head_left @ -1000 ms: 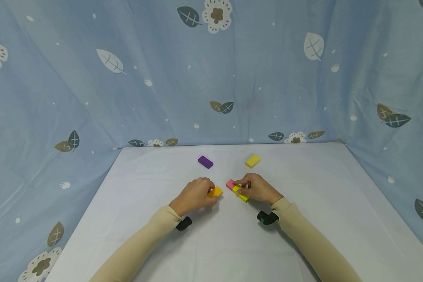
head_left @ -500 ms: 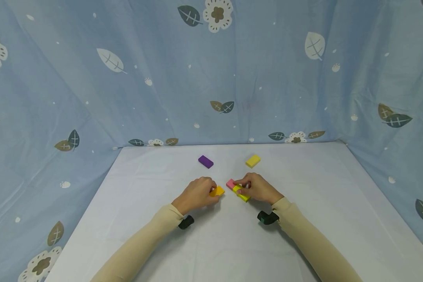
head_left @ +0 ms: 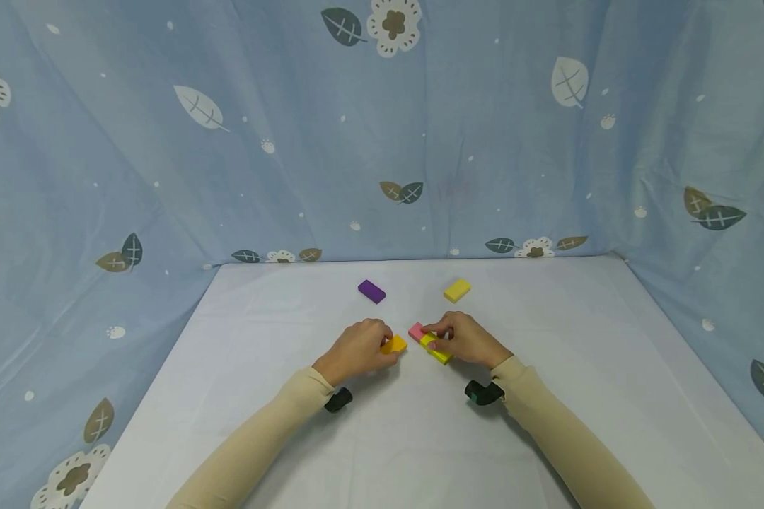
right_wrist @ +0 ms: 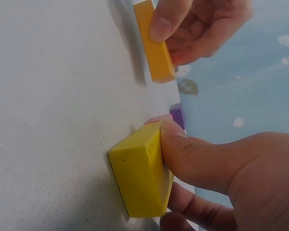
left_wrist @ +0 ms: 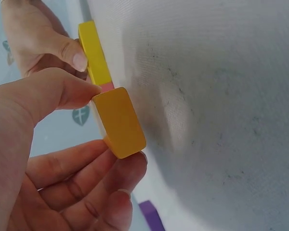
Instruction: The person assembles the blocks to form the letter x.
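An orange block [left_wrist: 119, 122] is pinched between the thumb and fingers of my left hand [head_left: 359, 348]. The right wrist view shows it held just off the white surface. My right hand [head_left: 467, 341] grips a bright yellow block [right_wrist: 135, 168] that rests on the surface. At the yellow block's far end lies a pink block [head_left: 416, 331], partly hidden by the right fingers. In the head view, a small gap separates the orange block from the pink and yellow pair.
Farther back on the white cloth-covered table [head_left: 382, 452] lie a purple block [head_left: 372, 291] and a paler yellow block [head_left: 457, 290]. A blue patterned curtain [head_left: 280, 191] rises behind the table and along both sides.
My left hand has shifted slightly to the right with the orange block, nearer the pink and yellow blocks. The right hand stays in the same place.
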The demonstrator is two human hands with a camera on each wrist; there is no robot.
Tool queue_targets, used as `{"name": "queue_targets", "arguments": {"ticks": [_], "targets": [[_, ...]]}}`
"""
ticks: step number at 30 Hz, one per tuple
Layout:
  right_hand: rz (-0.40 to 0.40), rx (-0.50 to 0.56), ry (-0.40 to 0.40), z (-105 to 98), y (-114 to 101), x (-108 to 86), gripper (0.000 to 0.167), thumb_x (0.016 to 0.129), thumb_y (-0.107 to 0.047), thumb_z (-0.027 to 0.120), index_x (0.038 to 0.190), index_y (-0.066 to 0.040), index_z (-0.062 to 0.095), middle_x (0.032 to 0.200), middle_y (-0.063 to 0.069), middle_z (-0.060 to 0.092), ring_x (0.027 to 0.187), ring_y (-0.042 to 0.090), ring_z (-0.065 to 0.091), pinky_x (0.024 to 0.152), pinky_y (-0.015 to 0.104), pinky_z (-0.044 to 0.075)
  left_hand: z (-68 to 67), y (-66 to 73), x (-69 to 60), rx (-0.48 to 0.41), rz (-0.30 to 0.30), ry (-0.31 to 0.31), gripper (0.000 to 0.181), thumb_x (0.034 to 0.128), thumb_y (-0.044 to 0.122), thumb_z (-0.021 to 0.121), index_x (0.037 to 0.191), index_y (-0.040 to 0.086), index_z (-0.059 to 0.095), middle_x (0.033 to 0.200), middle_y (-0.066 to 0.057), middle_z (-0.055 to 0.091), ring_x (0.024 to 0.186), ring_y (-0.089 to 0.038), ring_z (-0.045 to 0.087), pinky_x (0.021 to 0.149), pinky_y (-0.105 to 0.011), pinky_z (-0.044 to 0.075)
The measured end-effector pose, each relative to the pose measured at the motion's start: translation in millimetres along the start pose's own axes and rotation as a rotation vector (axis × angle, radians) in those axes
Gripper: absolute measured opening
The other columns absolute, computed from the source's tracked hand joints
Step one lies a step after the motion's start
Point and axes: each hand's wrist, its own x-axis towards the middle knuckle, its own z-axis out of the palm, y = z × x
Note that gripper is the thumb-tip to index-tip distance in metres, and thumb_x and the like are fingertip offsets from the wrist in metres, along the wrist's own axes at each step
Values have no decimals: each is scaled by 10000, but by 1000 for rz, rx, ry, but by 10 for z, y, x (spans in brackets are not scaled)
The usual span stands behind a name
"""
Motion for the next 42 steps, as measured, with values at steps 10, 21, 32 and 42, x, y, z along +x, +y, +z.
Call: {"name": "queue_targets", "arguments": {"ticks": [10, 21, 32, 42], "targets": [[0, 2, -1, -1, -9, -2, 339, 912, -97, 780, 1246, -46, 746, 875, 60, 637, 720, 178, 470, 559, 206, 375, 32, 18, 50, 10, 10, -5, 329, 870, 284, 783, 1037, 0, 763, 894, -53, 701, 692, -106, 560, 649, -215, 506], [-9, -9, -5, 4, -18, -7, 342, 916, -85, 770, 1257, -71, 748, 859, 43, 623, 738, 177, 474, 573, 207, 381, 82, 7, 101, -6, 16, -19, 273, 866, 273, 777, 968, 21, 756, 811, -17, 642, 600, -81, 503, 549, -187, 429], [-8, 1, 0, 3, -10, -2, 327, 913, -83, 775, 1237, -50, 753, 854, 51, 621, 719, 169, 466, 565, 205, 371, 87, 19, 109, 4, 6, -8, 360, 874, 300, 788, 1065, -4, 764, 931, -69, 726, 658, -95, 553, 619, -192, 487], [-10, 0, -7, 4, -19, -5, 353, 916, -94, 776, 1267, -64, 741, 857, 47, 635, 724, 174, 476, 571, 207, 379, 109, 42, 136, 10, 3, -9, 320, 871, 294, 787, 1012, 8, 759, 861, -45, 685, 643, -90, 516, 566, -181, 433]]}}
